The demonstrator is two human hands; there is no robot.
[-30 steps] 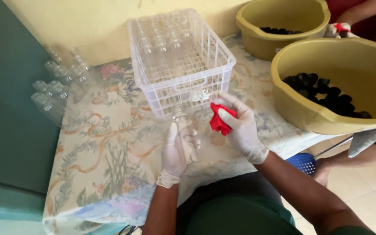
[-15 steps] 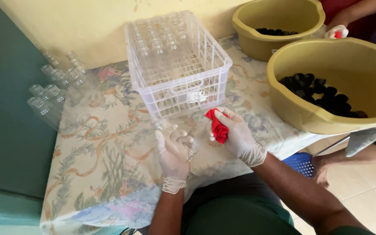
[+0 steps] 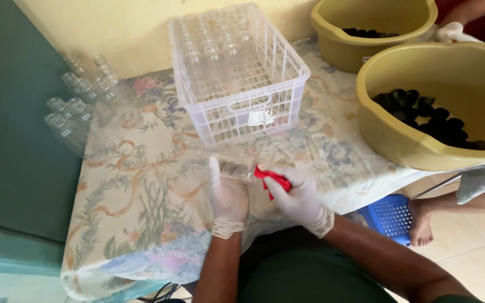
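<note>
Left grip (image 3: 228, 193) has turned bottle (image 3: 232, 168) sideways.

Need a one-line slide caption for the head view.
Gloved left hand holds a clear bottle sideways; right hand presses a red cloth to it.

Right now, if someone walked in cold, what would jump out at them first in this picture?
Probably the red cloth, pinched in the gloved right hand at the table's near edge, pressed to a clear bottle held by the gloved left hand. Next, the white crate of clear bottles at the back of the flowered tablecloth, and at right the big yellow tub holding black caps.
</note>
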